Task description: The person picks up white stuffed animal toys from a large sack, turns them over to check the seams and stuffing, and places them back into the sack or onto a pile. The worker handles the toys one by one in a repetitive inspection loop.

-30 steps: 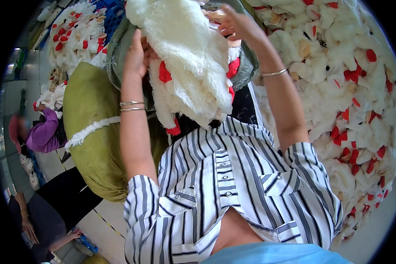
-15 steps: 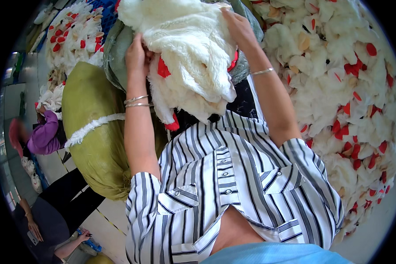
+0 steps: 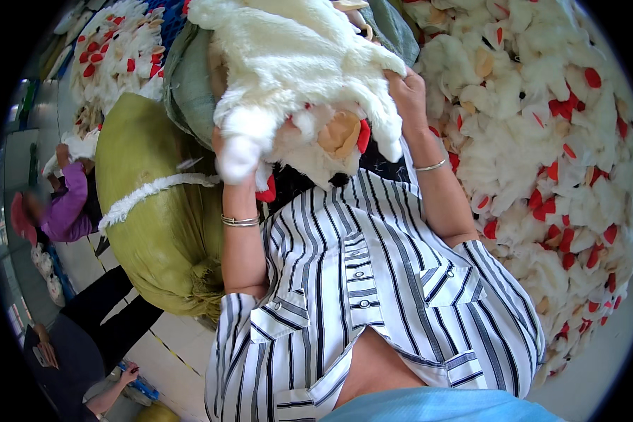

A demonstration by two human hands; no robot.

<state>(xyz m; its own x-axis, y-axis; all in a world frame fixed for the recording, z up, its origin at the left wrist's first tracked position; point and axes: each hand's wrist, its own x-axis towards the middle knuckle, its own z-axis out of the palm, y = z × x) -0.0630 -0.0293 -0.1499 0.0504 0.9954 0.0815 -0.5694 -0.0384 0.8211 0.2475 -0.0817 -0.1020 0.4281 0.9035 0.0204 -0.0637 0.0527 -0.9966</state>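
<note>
A white, fluffy, unstuffed plush toy skin [image 3: 302, 63] hangs between my hands, over my lap. My right hand [image 3: 409, 98] pinches its right side near a limb-like flap. My left hand [image 3: 219, 141] is at its left side, mostly covered by the fur, and its fingers are hidden. Below the raised skin, more white plush shows with a beige patch [image 3: 339, 133] and a red piece [image 3: 363, 136]. Whether this is part of the same skin, I cannot tell.
A big heap of white plush pieces [image 3: 541, 162] with red bits rises on the right. To my left sits a tied olive-green sack [image 3: 155, 239], behind it a grey-green sack [image 3: 190, 88]. A person in purple [image 3: 69, 204] and one in dark clothes [image 3: 70, 344] are farther left.
The plush skin has been turned and spread wider, exposing the beige patch. My right hand has moved down and slightly right; my left hand has come lower and behind the fur.
</note>
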